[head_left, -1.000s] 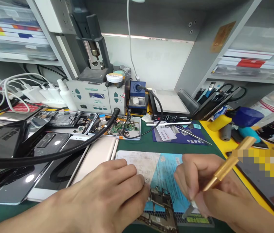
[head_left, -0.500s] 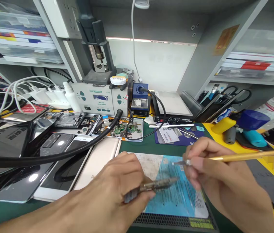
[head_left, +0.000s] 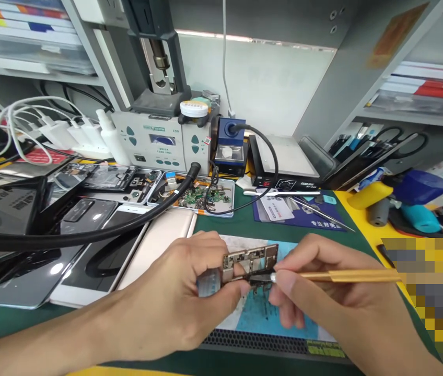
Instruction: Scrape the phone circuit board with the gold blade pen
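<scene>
Pinched in my left hand (head_left: 190,292) is a small circuit board (head_left: 251,261), tilted up above a blue and white sheet (head_left: 284,313). Its near edge and part of its face are hidden by my fingers. My right hand (head_left: 315,292) is closed around a craft knife (head_left: 347,275) with a yellow-gold handle. The dark blade at its left end reaches the board's lower edge; whether it touches is too small to tell. A pale translucent piece (head_left: 209,283) shows beside my left fingers.
Phones (head_left: 107,256) and opened phone housings (head_left: 209,198) lie on the left, crossed by a thick black hose (head_left: 127,239). Behind stand a grey hot-air station (head_left: 159,141), a blue soldering stand (head_left: 229,143) and a flat heating plate (head_left: 284,162). Tweezers (head_left: 323,214) rest on a purple mat.
My right hand has moved left and brought the knife blade to the board. My left hand has turned the board so its face shows. The view has tilted down slightly.
</scene>
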`<state>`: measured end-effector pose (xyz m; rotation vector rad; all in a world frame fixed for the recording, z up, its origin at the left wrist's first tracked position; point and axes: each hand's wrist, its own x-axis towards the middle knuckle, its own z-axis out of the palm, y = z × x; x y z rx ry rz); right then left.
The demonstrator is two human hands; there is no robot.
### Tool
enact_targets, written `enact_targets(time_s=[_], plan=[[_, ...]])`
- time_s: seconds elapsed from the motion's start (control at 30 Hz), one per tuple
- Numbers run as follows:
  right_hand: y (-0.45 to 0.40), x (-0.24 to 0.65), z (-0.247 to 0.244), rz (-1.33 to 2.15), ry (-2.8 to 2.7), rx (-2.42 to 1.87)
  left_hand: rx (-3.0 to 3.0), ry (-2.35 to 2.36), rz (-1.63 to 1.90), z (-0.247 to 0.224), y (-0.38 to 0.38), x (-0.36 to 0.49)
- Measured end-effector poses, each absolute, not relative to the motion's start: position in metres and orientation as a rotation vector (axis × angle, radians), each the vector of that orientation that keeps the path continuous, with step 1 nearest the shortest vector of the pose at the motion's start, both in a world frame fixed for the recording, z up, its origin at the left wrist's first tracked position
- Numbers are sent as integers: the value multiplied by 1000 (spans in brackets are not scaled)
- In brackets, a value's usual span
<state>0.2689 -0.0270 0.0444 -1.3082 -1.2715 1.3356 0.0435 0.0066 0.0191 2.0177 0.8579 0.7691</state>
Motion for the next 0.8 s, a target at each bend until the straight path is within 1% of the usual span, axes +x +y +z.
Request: enact_targets(time_s=[0.2, 0.37, 0.5, 0.67, 0.8], plan=[[-25, 273, 39, 1134, -1456, -1300, 2102, 762, 888, 21, 5, 45], [-20, 281, 35, 1068, -1719, -1258, 2234, 777, 1019, 14, 2, 49], [-19, 283, 33, 892, -1754, -1256, 2278, 796, 1044, 7, 1, 50], [-22, 284, 33, 915, -1814, -1285, 2312, 797, 1047, 8, 2, 49], [-27, 280, 28, 893, -1703, -1300, 2327, 787, 1041, 9, 3, 49]])
